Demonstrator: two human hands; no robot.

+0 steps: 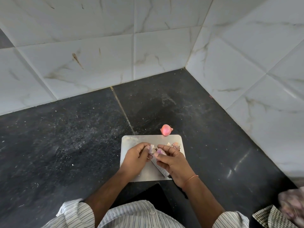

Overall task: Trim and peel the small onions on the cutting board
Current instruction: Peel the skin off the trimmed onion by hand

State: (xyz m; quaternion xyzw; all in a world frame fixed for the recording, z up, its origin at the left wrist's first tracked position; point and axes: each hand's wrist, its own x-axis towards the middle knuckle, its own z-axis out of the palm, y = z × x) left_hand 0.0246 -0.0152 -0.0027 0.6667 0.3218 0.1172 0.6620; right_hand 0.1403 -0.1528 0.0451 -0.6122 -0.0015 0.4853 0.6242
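A steel cutting board (131, 140) lies on the black counter. Over its middle, my right hand (172, 163) pinches a small purple onion (160, 151) between thumb and fingers, with a knife blade (158, 167) running under the palm. Whether this hand also grips the knife's handle is hidden. My left hand (135, 157) pinches a flap of pale onion skin (151, 148) right beside the onion. A pile of peels (174, 144) sits at the board's far right corner. One unpeeled pink onion (166, 130) rests on the counter just beyond the board's far edge.
The black granite counter (65, 137) meets white tiled walls (82, 55) at the back and right, forming a corner. A checked cloth and a blurred bag of onions (291, 206) show at the lower right edge.
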